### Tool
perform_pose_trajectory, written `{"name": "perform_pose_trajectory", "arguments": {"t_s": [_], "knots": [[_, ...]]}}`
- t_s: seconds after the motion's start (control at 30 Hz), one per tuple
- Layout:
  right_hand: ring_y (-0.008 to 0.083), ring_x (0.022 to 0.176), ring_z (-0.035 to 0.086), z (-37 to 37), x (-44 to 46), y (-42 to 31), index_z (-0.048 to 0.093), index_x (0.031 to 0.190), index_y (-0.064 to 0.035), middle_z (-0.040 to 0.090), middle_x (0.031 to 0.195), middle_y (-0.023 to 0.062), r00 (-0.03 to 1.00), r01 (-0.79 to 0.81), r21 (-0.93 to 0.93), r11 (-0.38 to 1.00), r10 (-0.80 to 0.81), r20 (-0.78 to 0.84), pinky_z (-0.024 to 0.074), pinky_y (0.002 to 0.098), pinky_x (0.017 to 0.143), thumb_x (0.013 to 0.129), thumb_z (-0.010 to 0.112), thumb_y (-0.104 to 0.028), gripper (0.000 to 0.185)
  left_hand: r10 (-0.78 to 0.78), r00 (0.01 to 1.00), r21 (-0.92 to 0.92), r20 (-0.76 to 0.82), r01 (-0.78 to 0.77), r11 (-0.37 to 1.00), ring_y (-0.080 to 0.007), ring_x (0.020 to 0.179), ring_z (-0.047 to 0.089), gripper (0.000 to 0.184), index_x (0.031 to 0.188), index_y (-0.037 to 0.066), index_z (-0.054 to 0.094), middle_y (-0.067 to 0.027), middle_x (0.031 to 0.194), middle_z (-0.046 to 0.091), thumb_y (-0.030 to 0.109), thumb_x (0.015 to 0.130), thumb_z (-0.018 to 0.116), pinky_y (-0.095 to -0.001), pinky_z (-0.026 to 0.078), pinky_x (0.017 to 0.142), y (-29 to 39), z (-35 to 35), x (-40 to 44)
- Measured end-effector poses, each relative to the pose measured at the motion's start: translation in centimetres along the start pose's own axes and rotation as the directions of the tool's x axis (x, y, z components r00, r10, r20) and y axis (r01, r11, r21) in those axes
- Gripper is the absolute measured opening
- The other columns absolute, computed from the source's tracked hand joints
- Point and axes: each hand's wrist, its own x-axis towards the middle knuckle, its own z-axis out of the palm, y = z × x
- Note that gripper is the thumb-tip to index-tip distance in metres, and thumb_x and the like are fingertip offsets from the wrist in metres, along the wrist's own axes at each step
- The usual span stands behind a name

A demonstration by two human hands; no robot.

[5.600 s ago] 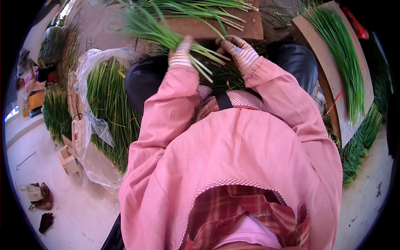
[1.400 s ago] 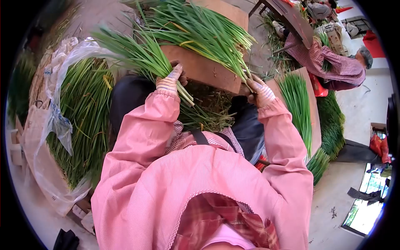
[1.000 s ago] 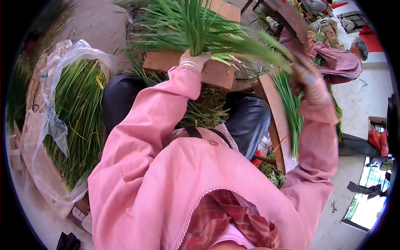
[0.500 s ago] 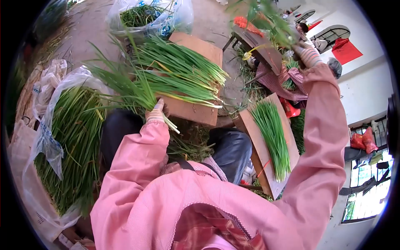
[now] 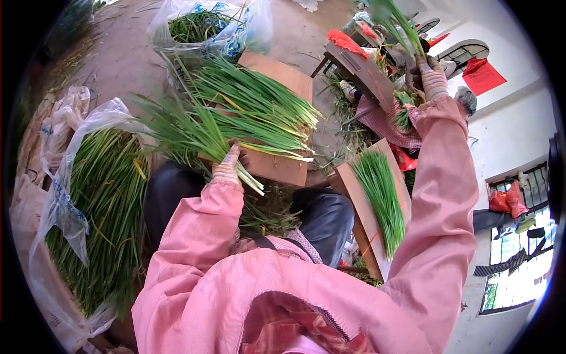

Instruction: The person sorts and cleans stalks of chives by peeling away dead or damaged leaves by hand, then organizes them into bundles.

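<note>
Left hand (image 5: 228, 165): closed round a loose green bunch (image 5: 203, 130), low down by the stems, the pale ends (image 5: 252, 184) poking out past it toward the right
Leaves of that bunch: fanned away to the upper left, in front of the spread on the counter (image 5: 268, 168); from here I can't tell whether the two touch
Right hand (image 5: 432, 76): up high and well out to the side, fingers curled about a smaller sheaf (image 5: 404, 29), its leafy end blurred near the top of the view
Counter: low and wooden, laid with a thick spread of stalks (image 5: 247, 88), pale ends facing right, some yellowed leaves mixed in
Board (image 5: 349, 177): just beside the right knee (image 5: 330, 212), bearing a neat bundle of long greens (image 5: 380, 197), with red string (image 5: 371, 242) at its near side
Left side: a clear plastic bag (image 5: 112, 112), open around a big mass of greens (image 5: 100, 218)
Far side: another clear bag (image 5: 253, 35) with cut greens (image 5: 200, 26) inside
Between the knees: a litter of loose green scraps (image 5: 268, 215)
Across the room: a person in a checked top (image 5: 386, 127), near a second counter (image 5: 365, 76) topped with something orange-red (image 5: 348, 44)
Wall: a red cloth (image 5: 483, 76) hanging flat
</note>
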Motion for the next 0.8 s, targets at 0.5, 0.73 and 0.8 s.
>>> {"name": "perform_pose_trajectory", "arguments": {"t_s": [0.5, 0.73, 0.8], "knots": [[0.0350, 0.074, 0.054, 17.1, -30.3, 12.7, 0.039, 0.112, -0.0018, 0.056, 0.081, 0.0214, 0.768, 0.302, -0.241, 0.923, -0.086, 0.634, 0.0440, 0.0390, 0.064, 0.078, 0.049, -0.014, 0.038, -0.356, 0.931, 0.102, -0.081, 0.363, 0.926, -0.0239, 0.087, 0.052, 0.034, 0.103, 0.010, 0.047, -0.0099, 0.097, 0.053, 0.020, 0.074, 0.062, -0.0366, 0.046, 0.070, -5.8, -2.9, -6.2], [0.0245, 0.081, 0.055, 18.2, -32.6, 13.7, 0.045, 0.107, 0.0010, 0.057, 0.086, 0.0133, 0.576, -0.002, 0.248, 0.969, -0.201, 0.792, 0.0429, 0.0308, 0.072, 0.077, 0.053, -0.013, 0.034, -0.297, 0.955, 0.164, -0.012, 0.295, 0.941, -0.0241, 0.078, 0.055, 0.023, 0.090, 0.004, 0.054, -0.0097, 0.085, 0.058, 0.018, 0.073, 0.062, -0.0374, 0.045, 0.071, -7.1, -6.1, -3.2], [0.0118, 0.070, 0.051, 17.8, -31.5, 14.0, 0.054, 0.096, -0.0030, 0.055, 0.081, 0.0039, 0.549, -0.510, 0.377, 0.773, -0.044, 0.834, 0.0422, 0.0246, 0.063, 0.077, 0.056, -0.018, 0.024, -0.388, 0.921, 0.098, -0.029, 0.389, 0.916, -0.0251, 0.075, 0.056, 0.017, 0.085, 0.004, 0.055, -0.0100, 0.080, 0.059, 0.012, 0.072, 0.061, -0.0382, 0.046, 0.068, -6.3, -5.3, -3.7]]}}
